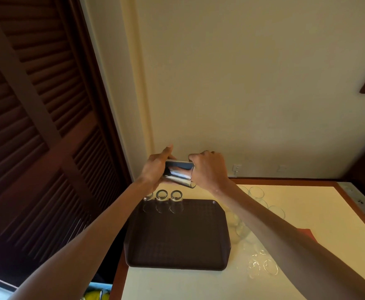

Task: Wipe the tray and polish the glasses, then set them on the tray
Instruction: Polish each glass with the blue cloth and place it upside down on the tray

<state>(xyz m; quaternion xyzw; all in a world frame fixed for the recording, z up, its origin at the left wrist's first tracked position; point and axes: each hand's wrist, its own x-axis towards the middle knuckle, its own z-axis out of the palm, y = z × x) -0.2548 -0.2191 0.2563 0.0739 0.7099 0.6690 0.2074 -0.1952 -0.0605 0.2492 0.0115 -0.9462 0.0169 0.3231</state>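
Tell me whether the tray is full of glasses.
No: only three glasses stand in a row at the far edge of the tray; the rest of it is bare.

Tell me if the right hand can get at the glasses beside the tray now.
Probably not at once: the right hand grips the raised glass together with the left hand. Once freed, likely yes: the table glasses lie uncovered nearby, with nothing in between.

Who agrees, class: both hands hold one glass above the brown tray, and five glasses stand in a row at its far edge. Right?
Not quite. The head view shows three glasses, not five, in the row at the far edge of the brown tray. The left hand and right hand do hold one glass above it.
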